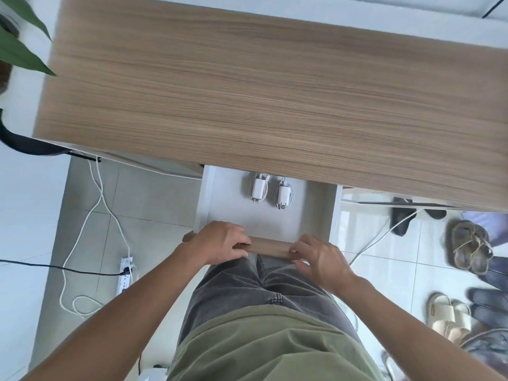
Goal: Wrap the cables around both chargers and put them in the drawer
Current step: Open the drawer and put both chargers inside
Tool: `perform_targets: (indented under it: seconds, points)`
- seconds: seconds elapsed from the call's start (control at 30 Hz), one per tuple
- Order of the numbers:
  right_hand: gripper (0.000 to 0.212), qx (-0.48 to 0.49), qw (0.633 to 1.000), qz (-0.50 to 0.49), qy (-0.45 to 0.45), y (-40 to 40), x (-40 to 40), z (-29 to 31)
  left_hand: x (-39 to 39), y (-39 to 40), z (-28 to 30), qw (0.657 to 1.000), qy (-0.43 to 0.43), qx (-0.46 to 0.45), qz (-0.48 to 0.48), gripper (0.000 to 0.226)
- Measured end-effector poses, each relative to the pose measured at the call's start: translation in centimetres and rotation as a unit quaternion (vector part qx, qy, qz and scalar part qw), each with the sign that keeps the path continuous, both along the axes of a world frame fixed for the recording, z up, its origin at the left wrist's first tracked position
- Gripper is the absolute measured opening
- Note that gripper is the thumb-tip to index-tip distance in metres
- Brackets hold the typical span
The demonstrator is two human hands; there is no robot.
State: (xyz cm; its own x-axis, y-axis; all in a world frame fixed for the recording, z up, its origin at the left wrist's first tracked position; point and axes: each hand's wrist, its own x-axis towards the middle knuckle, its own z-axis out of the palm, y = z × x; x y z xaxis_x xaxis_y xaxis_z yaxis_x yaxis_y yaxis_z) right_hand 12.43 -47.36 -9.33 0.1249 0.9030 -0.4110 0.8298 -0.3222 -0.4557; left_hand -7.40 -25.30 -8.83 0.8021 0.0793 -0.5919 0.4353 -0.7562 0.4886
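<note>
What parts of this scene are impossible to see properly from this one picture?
Head view only:
- Back of the drawer: hidden under the desk top.
- Drawer front: ends covered by the left hand and right hand.
- Plant: blurred, cut off by the left edge.

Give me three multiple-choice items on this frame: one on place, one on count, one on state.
1. Where do the white wall chargers with wrapped cables lie?
A. on the wooden desktop
B. in the white pull-out drawer
C. on the tiled floor

2. How many chargers are in the drawer?
A. one
B. two
C. three

3. What state is the drawer in?
A. pulled open
B. fully closed
C. lifted out of the desk

Key: 1 B, the one charger and the other lie side by side on the drawer floor. 2 B, two show. 3 A, its inside is exposed, with the left hand and right hand on its wooden front panel.
</note>
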Motion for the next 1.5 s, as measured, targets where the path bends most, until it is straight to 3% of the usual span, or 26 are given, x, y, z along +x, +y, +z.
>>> perform_targets:
  seconds: [0.13, 0.27, 0.4, 0.5, 0.57, 0.77, 0.93, 1.1, 1.27, 1.4, 1.5]
  points:
    - [0.029, 0.026, 0.999, -0.034, -0.033, 0.7, 0.4, -0.3, -0.2, -0.2, -0.3, 0.996, -0.055, 0.064, 0.039, 0.032]
    - [0.063, 0.073, 0.99, -0.057, -0.103, 2.7, 0.9, 0.3, 0.7, 0.3, -0.7, 0.974, -0.149, 0.151, 0.078, 0.034]
    - [0.096, 0.106, 0.981, 0.0, -0.16, 5.1, 3.3, 0.8, 2.9, 2.2, 0.1, 0.953, -0.172, 0.247, 0.038, 0.082]
    - [0.106, 0.096, 0.977, 0.021, -0.188, 6.8, 5.1, 1.2, 4.6, 4.5, 0.6, 0.951, -0.131, 0.281, 0.011, 0.121]
    - [0.111, 0.07, 0.978, 0.025, -0.197, 7.9, 6.3, 1.2, 5.5, 6.0, 0.6, 0.948, -0.104, 0.3, 0.004, 0.131]
    - [0.106, 0.04, 0.981, 0.021, -0.19, 9.8, 9.8, 0.2, 7.1, 8.7, 0.0, 0.954, -0.06, 0.295, -0.008, 0.115]
    - [0.08, 0.066, 0.983, 0.003, -0.171, 9.6, 10.9, -0.7, 6.8, 9.1, -0.7, 0.95, -0.109, 0.291, 0.019, 0.091]
    - [0.064, 0.091, 0.979, -0.017, -0.179, 9.6, 10.7, -1.3, 6.9, 9.3, -0.7, 0.946, -0.138, 0.292, 0.038, 0.09]
    - [0.073, 0.081, 0.984, -0.038, -0.152, 9.7, 10.7, -0.8, 7.8, 8.9, -0.2, 0.946, -0.17, 0.259, 0.099, 0.074]
    - [0.082, 0.067, 0.991, -0.044, -0.11, 9.7, 10.8, 0.0, 10.0, 9.5, 0.1, 0.948, -0.18, 0.235, 0.116, 0.081]
    - [0.079, 0.081, 0.992, -0.064, -0.069, 9.9, 10.9, 0.4, 12.7, 11.0, -0.2, 0.939, -0.197, 0.217, 0.178, 0.074]
